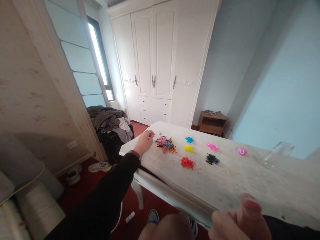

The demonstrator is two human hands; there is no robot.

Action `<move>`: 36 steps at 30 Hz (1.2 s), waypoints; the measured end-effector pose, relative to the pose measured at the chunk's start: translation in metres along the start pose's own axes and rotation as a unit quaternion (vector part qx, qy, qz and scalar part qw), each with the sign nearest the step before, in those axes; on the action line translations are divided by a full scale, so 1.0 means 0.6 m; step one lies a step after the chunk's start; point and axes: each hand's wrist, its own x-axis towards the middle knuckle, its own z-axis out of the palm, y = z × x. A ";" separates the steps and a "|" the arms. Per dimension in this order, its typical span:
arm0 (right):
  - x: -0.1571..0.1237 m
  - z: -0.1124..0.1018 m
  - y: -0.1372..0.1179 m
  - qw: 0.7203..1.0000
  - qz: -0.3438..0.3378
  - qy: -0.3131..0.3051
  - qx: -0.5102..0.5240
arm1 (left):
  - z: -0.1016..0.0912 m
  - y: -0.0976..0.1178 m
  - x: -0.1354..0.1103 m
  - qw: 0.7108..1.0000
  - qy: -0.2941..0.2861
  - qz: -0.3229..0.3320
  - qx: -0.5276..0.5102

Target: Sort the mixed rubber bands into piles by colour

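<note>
A mixed pile of small multicoloured strips (165, 145) lies near the far left end of the pale table (160, 170). My left hand (144, 142) rests by the pile's left side, its fingertips curled together; whether something is between them is too small to tell. Just beyond it is a tiny dark loop (160, 133). Separate little heaps sit to the right: blue (189, 139), yellow (188, 148), red (187, 163), pink (212, 146) and black (212, 159). At the table's near edge my right hand (238, 218) is closed, its fingers folded and partly blurred, hiding any content.
A pink clump (242, 151) and a clear glass container (278, 154) lie farther right on the table. Clothes (110, 121) are heaped at the left. A white wardrobe (155, 50) and a wooden nightstand (213, 122) stand behind. Shoes (100, 166) are on the floor.
</note>
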 end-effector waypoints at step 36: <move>0.040 -0.072 -0.128 0.986 0.112 -0.117 -0.035 | -0.024 0.034 -0.008 0.997 -0.053 -0.042 -0.021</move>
